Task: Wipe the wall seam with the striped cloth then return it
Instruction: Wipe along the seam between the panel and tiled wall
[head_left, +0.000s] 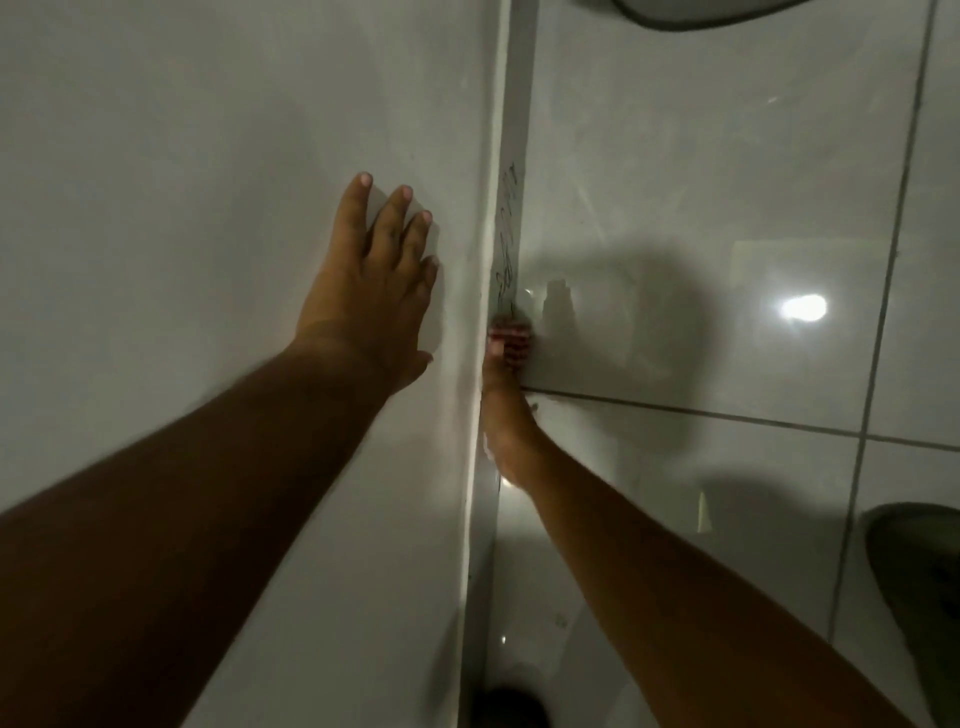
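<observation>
The wall seam (511, 171) runs nearly upright through the middle of the head view, between a plain white wall on the left and glossy tiles on the right. Dark scribbled marks show on the seam strip above my right hand. My right hand (501, 410) is seen edge-on against the seam, pressing a small bunch of the red-and-white striped cloth (511, 340) onto it at its fingertips. Most of the cloth is hidden by the hand. My left hand (371, 291) lies flat on the white wall, fingers spread, just left of the seam.
Glossy white tiles (701, 208) with dark grout lines fill the right side and reflect a bright light. A dark rounded object (919, 582) sits at the right edge, another at the top edge (691, 13), and a dark shape (511, 709) at the bottom.
</observation>
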